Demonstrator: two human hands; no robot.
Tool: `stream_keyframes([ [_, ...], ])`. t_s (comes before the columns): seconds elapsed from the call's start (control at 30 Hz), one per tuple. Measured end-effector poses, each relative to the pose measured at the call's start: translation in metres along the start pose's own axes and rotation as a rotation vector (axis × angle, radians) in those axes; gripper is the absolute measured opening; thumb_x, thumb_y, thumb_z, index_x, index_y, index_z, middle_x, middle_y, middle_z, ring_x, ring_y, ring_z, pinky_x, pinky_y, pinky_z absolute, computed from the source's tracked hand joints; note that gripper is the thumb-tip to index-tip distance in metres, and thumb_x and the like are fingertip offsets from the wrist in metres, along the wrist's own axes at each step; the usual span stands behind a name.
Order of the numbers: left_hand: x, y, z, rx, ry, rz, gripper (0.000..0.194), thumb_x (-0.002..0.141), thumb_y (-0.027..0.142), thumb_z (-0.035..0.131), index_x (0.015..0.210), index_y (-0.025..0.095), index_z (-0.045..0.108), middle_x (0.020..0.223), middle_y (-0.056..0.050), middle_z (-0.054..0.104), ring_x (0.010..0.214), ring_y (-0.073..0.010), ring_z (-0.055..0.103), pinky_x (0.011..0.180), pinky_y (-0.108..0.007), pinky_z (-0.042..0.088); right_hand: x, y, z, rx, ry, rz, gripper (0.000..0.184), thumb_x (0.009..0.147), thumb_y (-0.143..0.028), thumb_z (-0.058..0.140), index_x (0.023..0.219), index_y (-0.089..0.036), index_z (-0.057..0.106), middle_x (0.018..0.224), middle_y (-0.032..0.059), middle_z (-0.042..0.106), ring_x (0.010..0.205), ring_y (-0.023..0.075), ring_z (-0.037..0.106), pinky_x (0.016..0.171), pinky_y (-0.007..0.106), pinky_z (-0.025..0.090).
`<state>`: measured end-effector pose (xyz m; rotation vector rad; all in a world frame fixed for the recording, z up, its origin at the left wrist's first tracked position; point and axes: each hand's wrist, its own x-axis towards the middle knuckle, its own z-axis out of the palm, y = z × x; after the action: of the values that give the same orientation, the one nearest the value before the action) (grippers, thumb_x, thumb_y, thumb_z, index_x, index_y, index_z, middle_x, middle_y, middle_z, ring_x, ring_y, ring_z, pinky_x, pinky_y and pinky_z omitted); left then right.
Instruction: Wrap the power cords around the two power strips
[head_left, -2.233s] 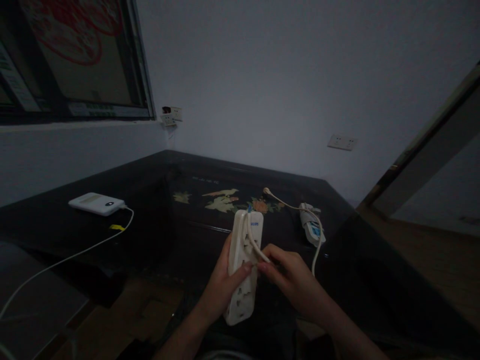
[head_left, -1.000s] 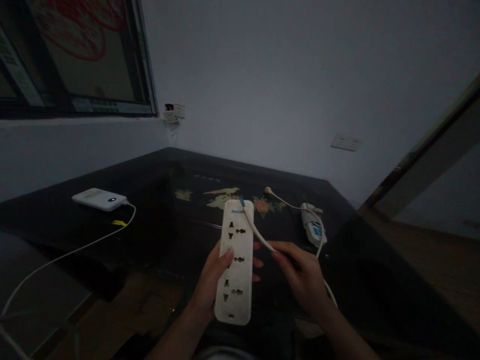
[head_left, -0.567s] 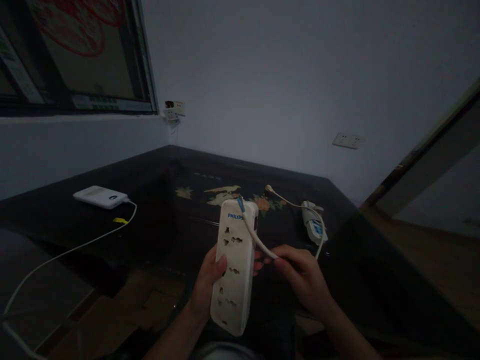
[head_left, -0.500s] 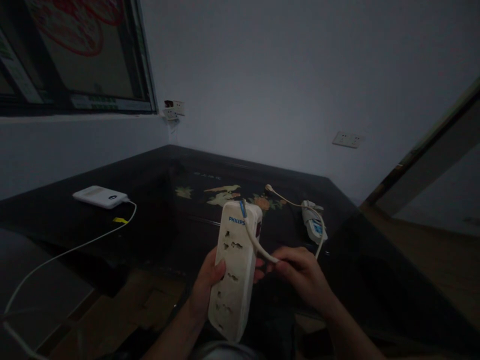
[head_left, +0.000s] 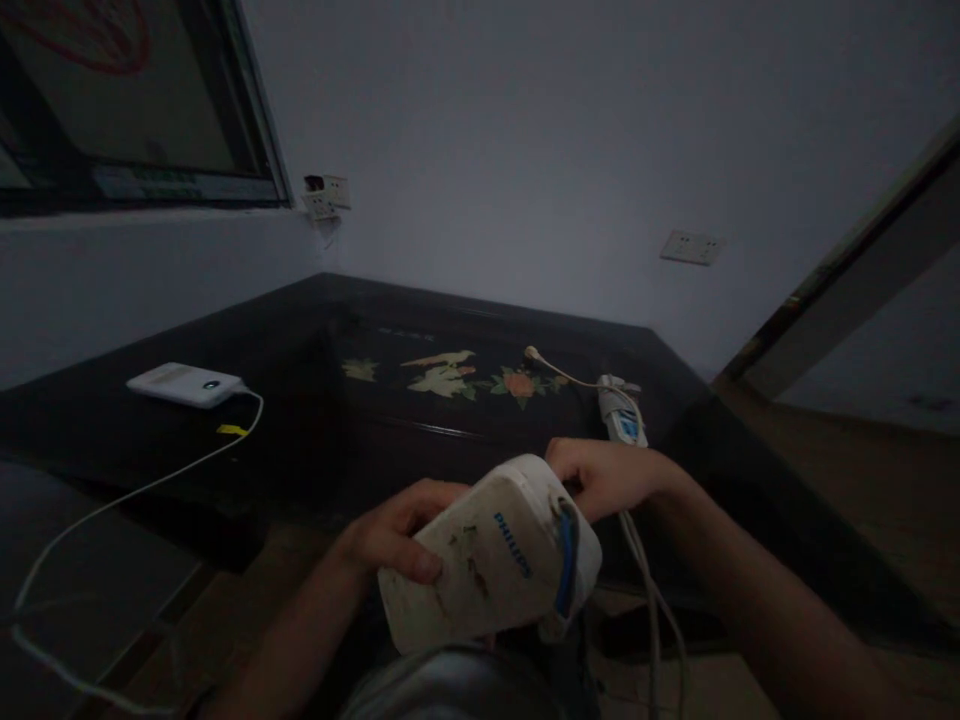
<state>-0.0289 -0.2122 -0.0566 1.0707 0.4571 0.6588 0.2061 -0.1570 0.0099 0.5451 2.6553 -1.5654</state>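
Note:
My left hand [head_left: 405, 530] is closed round a white Philips power strip [head_left: 487, 560], its thumb on the socket face. The strip is tilted, with its cord end toward the lower right. Blue wires [head_left: 568, 560] show bare at that end, and a short piece of white sheath bends beneath it. My right hand [head_left: 611, 475] is curled at the strip's far side, its fingertips hidden behind the strip. From below that hand hang two runs of the power cord [head_left: 637, 560]; the grip itself is largely covered.
On the dark table [head_left: 300, 440] lies a second white strip [head_left: 622, 410] with cord wound round it. A plug [head_left: 531, 353] rests near the painted flowers. At left is a white power bank-like device [head_left: 184, 385] with a cable and yellow tag [head_left: 231, 430]. Wall sockets [head_left: 691, 247] are behind.
The power strip has turned from nearly upright to tilted, its cord end swinging right and nearer. My right hand has moved from beside it to its far side, and the cord now bends underneath.

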Motion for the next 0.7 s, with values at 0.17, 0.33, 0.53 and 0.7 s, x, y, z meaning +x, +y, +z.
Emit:
stream_keyframes([
  [0.17,0.011,0.052,-0.005,0.865,-0.276,-0.009,0.025,0.07,0.038,0.067,0.085,0.018,0.07,0.073,-0.004,0.066,0.064,-0.0205,0.059,0.057,-0.026,0.041,0.012,-0.02,-0.031,-0.209,-0.088,0.184,0.023,0.078,-0.029,0.066,0.06,-0.015,0.067,0.051,-0.006,0.057,0.048,0.0062,0.048,0.047,0.016,0.035],
  [0.33,0.025,0.057,-0.007,1.279,-0.186,-0.016,0.024,0.082,0.04,0.057,0.092,0.02,0.065,0.074,-0.001,0.063,0.066,-0.0171,0.056,0.057,-0.022,0.036,0.027,-0.023,-0.052,-0.662,0.059,0.257,0.015,0.067,-0.017,0.076,0.054,-0.017,0.067,0.044,-0.0077,0.05,0.043,0.0054,0.041,0.042,0.018,0.026],
  [0.53,0.034,0.036,-0.029,1.287,0.051,0.036,0.03,0.083,0.042,0.055,0.099,0.018,0.064,0.086,-0.004,0.066,0.074,-0.0189,0.059,0.062,-0.023,0.039,0.039,-0.029,-0.046,-0.948,0.307,0.379,0.004,0.073,-0.019,0.071,0.07,-0.018,0.073,0.066,0.0027,0.067,0.054,0.0117,0.054,0.047,0.023,0.031],
  [0.7,0.034,0.028,-0.035,1.15,0.13,0.08,0.026,0.084,0.04,0.053,0.096,0.018,0.063,0.08,-0.002,0.066,0.071,-0.0178,0.06,0.06,-0.022,0.04,0.039,-0.031,-0.034,-0.968,0.439,0.429,0.014,0.079,-0.019,0.062,0.081,-0.017,0.075,0.075,0.0076,0.071,0.064,0.0175,0.062,0.051,0.025,0.035],
])
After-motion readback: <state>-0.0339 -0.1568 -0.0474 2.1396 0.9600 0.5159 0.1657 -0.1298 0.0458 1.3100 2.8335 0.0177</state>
